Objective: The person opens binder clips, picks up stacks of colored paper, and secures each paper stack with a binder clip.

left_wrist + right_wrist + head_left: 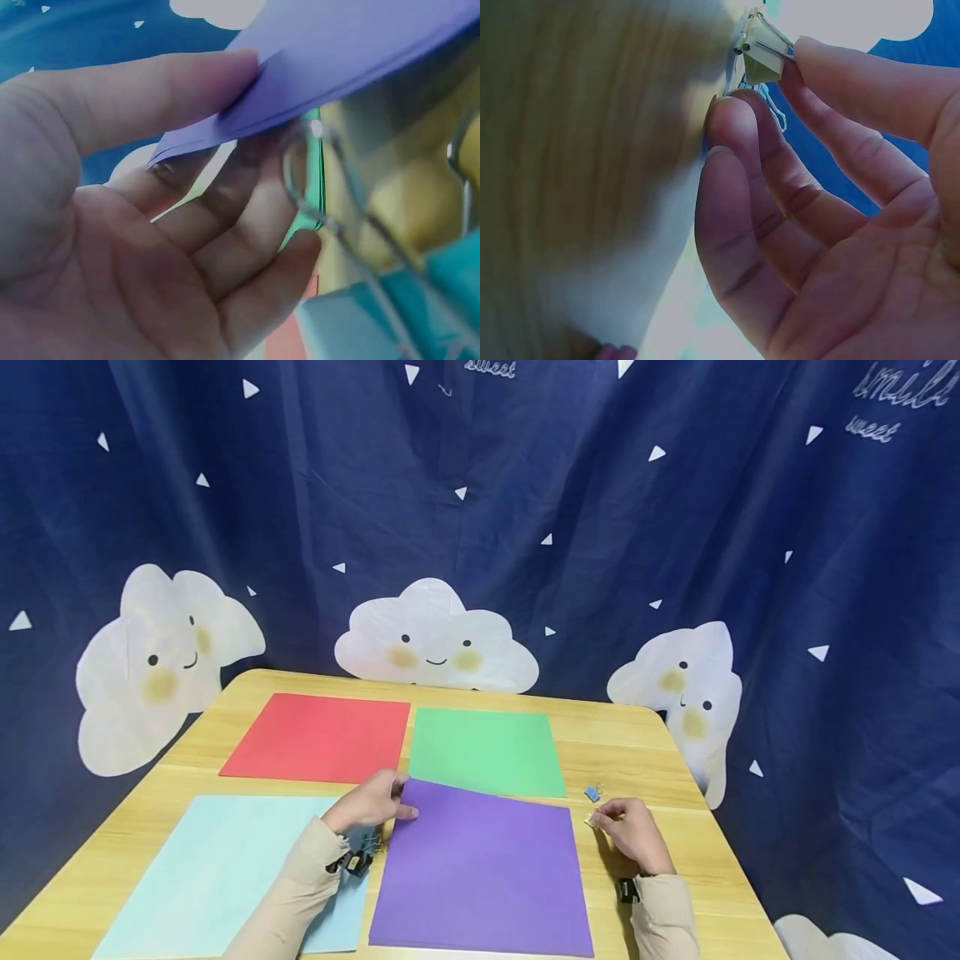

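Observation:
With thumb on top and fingers beneath, my left hand [375, 800] pinches the far left corner of a stack of purple paper sheets [483, 877]. That corner is lifted, and the left wrist view shows more than one sheet edge in the pinch. Right of the stack, my right hand [632, 831] holds a small pale yellow binder clip [763, 56] by its wire handles, between thumb and fingers. Just beyond those fingers a blue binder clip [593, 794] lies on the table. A teal binder clip [405, 300] with wire handles sits below my left hand.
Light blue paper [217, 860] lies at the left, partly under my left forearm. Red paper [322, 739] and green paper [487, 752] lie at the back of the wooden table [630, 743]. Behind it hangs a dark blue curtain [585, 485] with cloud prints.

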Demonstrator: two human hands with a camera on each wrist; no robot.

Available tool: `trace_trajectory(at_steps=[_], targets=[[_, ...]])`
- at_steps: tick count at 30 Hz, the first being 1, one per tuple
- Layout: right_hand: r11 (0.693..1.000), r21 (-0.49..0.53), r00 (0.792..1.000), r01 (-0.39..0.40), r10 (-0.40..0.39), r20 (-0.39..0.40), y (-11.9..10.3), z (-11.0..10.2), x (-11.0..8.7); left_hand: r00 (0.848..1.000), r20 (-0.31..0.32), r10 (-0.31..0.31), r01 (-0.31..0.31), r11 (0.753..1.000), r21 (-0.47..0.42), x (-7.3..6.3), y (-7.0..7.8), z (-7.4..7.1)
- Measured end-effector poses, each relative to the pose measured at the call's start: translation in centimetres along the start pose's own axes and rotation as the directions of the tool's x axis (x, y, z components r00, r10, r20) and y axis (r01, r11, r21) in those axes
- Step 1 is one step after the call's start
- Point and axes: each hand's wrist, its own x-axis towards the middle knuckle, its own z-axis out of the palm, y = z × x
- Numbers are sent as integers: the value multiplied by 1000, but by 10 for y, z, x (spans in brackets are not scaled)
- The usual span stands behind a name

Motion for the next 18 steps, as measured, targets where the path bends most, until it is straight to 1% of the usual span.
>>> trace_trajectory(at_steps=[2, 3, 5, 7, 9, 11, 14, 16, 18], targets=[[1000, 0, 1000, -4, 4, -4, 1, 0, 0, 1000, 18, 16, -15, 998, -56, -1, -2, 1], [1000, 2, 1000, -10, 10, -5, 1, 0, 1, 999, 31, 15, -12, 995, -95, -1, -3, 1], [1000, 6, 1000, -20, 20, -10, 1, 0, 1, 998, 57, -6, 17, 982, -186, -2, -5, 2], [999, 14, 999, -33, 33, -14, 1, 0, 1, 996, 87, -30, 53, 958, -283, -3, -7, 2], [999, 30, 999, -40, 40, -14, 0, 0, 1, 991, 116, -62, 100, 930, -354, -4, -8, 2], [998, 38, 999, -42, 43, -14, -1, 0, 0, 987, 143, -74, 127, 902, -413, -6, -8, 1], [998, 48, 999, -43, 44, -11, -1, 0, 0, 983, 173, -59, 138, 861, -489, -7, -8, 0], [998, 49, 999, -47, 48, -11, -1, 0, 0, 983, 181, -43, 135, 835, -533, -7, -9, 0], [997, 51, 999, -50, 51, -13, -1, 0, -1, 984, 177, -30, 125, 820, -559, -7, -9, 0]])
